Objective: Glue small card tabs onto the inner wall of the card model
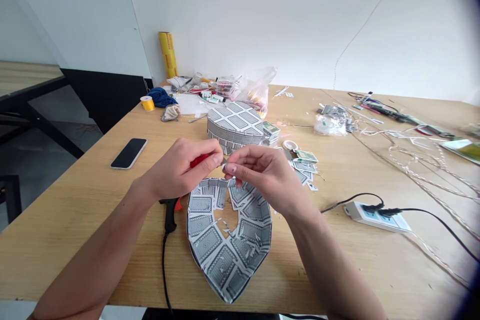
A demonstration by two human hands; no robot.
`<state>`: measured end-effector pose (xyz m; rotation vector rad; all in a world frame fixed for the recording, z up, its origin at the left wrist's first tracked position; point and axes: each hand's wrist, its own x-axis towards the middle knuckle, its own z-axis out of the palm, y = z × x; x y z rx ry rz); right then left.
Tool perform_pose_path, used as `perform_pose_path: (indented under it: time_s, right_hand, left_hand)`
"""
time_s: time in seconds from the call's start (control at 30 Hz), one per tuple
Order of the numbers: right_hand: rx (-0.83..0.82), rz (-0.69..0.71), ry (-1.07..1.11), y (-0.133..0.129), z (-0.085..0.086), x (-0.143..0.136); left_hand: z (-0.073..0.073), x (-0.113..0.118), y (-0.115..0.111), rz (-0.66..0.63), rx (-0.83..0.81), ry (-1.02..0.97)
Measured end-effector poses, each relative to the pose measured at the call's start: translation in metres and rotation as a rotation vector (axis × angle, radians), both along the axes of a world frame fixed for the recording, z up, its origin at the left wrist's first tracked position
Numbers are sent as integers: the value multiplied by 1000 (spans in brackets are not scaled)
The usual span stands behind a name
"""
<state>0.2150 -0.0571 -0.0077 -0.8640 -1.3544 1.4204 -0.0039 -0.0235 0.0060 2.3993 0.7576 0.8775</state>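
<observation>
My left hand is closed round a red-handled tool; a short grey tip shows past the thumb, and most of the tool is hidden. Thumb and fingers of my right hand pinch together at that tip, on a small whitish bit too hidden to name. Both hands hover over the far edge of a leaf-shaped tray made of playing cards, with raised card walls, an opening in its base and loose card scraps inside. Beyond the hands stands a card-covered box. A black glue gun lies left of the tray.
A phone lies on the left. Loose playing cards, a tape roll and card stacks sit right of the box. A power strip with cables is at the right. Plastic bags and supplies line the back.
</observation>
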Motion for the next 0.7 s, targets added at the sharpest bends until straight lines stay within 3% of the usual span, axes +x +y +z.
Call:
perform_pose_path:
  time_s: [0.33, 0.7]
  right_hand:
    - [-70, 104, -9, 0, -2, 3]
    - [-113, 197, 18, -1, -6, 4]
  left_hand:
    - [0, -3, 2, -87, -44, 47]
    - [1, -8, 2, -202, 11, 70]
